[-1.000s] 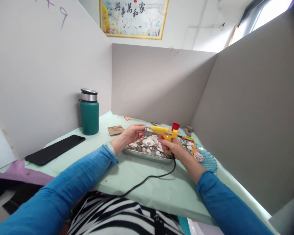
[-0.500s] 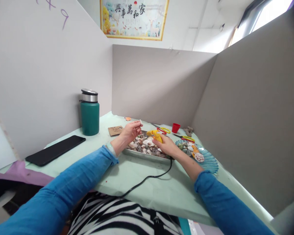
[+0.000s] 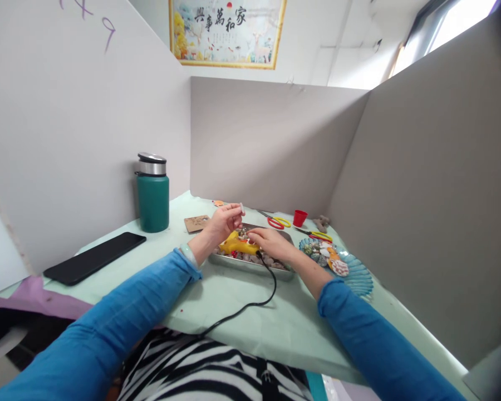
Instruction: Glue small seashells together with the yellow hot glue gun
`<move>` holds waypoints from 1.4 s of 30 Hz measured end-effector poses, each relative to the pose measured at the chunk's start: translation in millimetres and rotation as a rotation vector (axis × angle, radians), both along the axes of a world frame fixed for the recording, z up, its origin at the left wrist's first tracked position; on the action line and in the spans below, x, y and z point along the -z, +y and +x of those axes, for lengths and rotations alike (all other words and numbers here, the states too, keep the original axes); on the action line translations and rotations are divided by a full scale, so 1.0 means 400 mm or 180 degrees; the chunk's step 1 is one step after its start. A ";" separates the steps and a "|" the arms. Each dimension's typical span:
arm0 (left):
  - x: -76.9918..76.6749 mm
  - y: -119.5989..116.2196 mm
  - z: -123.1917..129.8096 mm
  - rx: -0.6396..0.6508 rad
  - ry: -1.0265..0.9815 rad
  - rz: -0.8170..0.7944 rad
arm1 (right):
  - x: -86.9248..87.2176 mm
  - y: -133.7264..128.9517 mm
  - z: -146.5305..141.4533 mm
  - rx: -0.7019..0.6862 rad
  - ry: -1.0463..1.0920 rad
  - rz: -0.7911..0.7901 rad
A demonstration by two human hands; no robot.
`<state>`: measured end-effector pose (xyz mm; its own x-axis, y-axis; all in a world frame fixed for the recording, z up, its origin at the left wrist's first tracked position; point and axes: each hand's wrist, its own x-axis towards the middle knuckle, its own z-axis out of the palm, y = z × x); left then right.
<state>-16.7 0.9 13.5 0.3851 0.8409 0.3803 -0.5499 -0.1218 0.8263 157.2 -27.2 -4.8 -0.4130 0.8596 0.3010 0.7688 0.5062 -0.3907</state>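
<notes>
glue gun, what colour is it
Mostly yellow; the glue gun shows best in the head view.

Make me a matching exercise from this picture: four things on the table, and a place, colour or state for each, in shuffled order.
Things:
1. Glue gun
2. Bottle
3. Cup
4. Plate

Descriptions:
A. ridged and blue
B. over the tray
C. plain red
D. green, with a silver-coloured neck

Pairs: 1-B, 2-D, 3-C, 4-A
</notes>
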 end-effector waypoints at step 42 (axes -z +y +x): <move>0.035 0.012 0.010 0.0671 0.1107 -0.0022 | -0.035 -0.054 0.030 -0.0101 0.1979 0.0578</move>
